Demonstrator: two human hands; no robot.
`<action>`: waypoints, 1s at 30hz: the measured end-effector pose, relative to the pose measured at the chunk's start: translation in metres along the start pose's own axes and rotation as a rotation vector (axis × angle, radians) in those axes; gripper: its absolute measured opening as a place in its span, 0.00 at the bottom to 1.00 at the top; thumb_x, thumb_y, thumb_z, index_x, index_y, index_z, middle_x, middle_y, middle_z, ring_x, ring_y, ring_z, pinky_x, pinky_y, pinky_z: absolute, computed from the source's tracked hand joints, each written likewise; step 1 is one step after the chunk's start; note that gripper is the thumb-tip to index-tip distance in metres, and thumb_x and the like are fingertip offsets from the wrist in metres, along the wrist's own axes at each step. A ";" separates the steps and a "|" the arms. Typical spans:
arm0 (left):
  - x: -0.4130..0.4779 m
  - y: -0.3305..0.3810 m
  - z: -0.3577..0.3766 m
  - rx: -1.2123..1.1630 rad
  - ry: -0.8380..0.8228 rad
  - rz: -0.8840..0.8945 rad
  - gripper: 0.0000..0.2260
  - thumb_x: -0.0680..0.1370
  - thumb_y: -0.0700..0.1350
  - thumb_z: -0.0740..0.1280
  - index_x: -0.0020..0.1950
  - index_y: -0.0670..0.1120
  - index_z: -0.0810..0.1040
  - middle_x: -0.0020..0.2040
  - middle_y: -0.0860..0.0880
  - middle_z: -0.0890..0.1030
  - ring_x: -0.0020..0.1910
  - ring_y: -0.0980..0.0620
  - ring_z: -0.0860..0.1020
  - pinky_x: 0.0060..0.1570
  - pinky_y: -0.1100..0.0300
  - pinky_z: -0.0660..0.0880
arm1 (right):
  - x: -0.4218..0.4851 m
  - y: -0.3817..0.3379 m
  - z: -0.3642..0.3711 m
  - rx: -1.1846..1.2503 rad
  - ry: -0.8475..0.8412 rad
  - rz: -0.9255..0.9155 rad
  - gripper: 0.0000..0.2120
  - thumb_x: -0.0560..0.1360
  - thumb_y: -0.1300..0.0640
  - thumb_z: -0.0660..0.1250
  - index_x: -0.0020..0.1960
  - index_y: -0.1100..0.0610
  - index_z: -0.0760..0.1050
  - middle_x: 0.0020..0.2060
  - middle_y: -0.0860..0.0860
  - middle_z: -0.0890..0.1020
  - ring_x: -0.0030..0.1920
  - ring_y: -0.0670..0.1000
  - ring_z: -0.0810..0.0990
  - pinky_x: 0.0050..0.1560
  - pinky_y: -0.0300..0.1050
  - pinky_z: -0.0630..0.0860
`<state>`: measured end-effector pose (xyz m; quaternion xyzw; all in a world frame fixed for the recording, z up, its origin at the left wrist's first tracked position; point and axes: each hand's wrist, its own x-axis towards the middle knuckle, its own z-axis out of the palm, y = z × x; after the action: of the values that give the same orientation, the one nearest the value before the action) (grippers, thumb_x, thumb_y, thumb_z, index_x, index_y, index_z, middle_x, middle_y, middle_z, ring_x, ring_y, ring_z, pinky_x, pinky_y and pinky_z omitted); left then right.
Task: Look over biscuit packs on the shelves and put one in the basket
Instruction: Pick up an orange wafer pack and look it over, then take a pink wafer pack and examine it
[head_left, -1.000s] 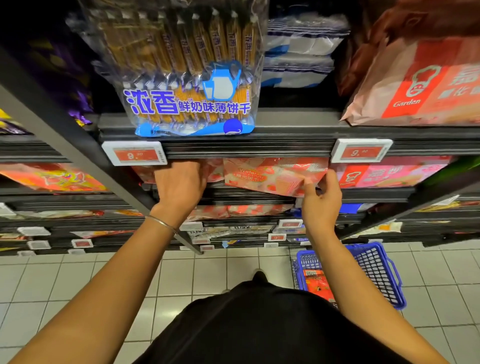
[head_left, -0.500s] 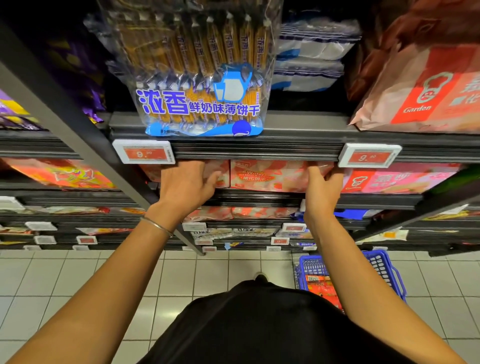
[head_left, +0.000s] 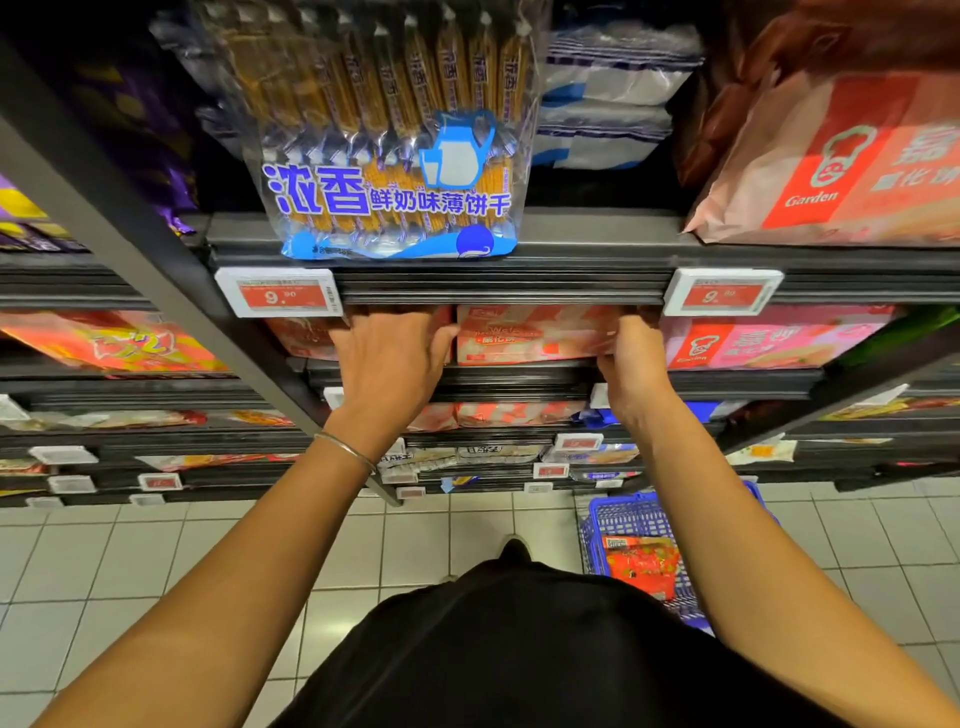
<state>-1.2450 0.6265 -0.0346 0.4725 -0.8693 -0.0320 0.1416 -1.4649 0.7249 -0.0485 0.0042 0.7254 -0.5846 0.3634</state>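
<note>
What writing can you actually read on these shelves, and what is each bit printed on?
"浓香 鲜奶味薄饼干": clear biscuit bag, top shelf.
"Garden": red bag, top right.
"9.": left tag and right tag; smaller digits blurred.
Pink pack lettering: too blurred.
Lower tags: too small.

A pink-and-red plastic wafer pack (head_left: 535, 335) lies flat, long side forward, at the front of the second shelf (head_left: 519, 376). The left hand's (head_left: 389, 358) thumb is at its left end and the right hand (head_left: 631, 358) is against its right end, with the fingertips hidden under the top shelf (head_left: 597, 234). On that top shelf a clear plastic bag of thin biscuits with blue lettering (head_left: 395, 156) stands upright at the edge. A blue plastic mesh basket (head_left: 623, 519) sits on the floor (head_left: 415, 545), holding a red packet (head_left: 641, 569).
</note>
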 end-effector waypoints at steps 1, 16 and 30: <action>0.000 0.001 0.000 0.003 0.005 -0.015 0.22 0.83 0.63 0.62 0.38 0.48 0.74 0.36 0.43 0.79 0.40 0.38 0.78 0.44 0.48 0.72 | -0.002 0.000 -0.002 0.004 -0.021 -0.001 0.19 0.80 0.58 0.58 0.69 0.61 0.73 0.65 0.59 0.80 0.60 0.56 0.78 0.62 0.53 0.75; 0.003 0.024 0.009 0.052 0.053 -0.207 0.16 0.80 0.54 0.68 0.38 0.45 0.80 0.37 0.42 0.77 0.46 0.37 0.78 0.51 0.44 0.70 | -0.028 0.023 -0.034 -0.079 -0.171 -0.071 0.19 0.87 0.43 0.56 0.73 0.51 0.70 0.54 0.39 0.78 0.53 0.39 0.78 0.45 0.42 0.76; -0.019 0.096 0.029 -0.136 0.197 -0.481 0.26 0.79 0.49 0.66 0.69 0.31 0.69 0.76 0.20 0.56 0.79 0.22 0.53 0.79 0.32 0.48 | 0.015 0.022 -0.136 -0.101 -0.269 -0.102 0.04 0.82 0.53 0.69 0.53 0.47 0.83 0.56 0.47 0.87 0.58 0.51 0.86 0.55 0.48 0.79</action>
<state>-1.3207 0.6932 -0.0480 0.6558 -0.7099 -0.0767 0.2453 -1.5375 0.8413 -0.0675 -0.1295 0.6980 -0.5602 0.4269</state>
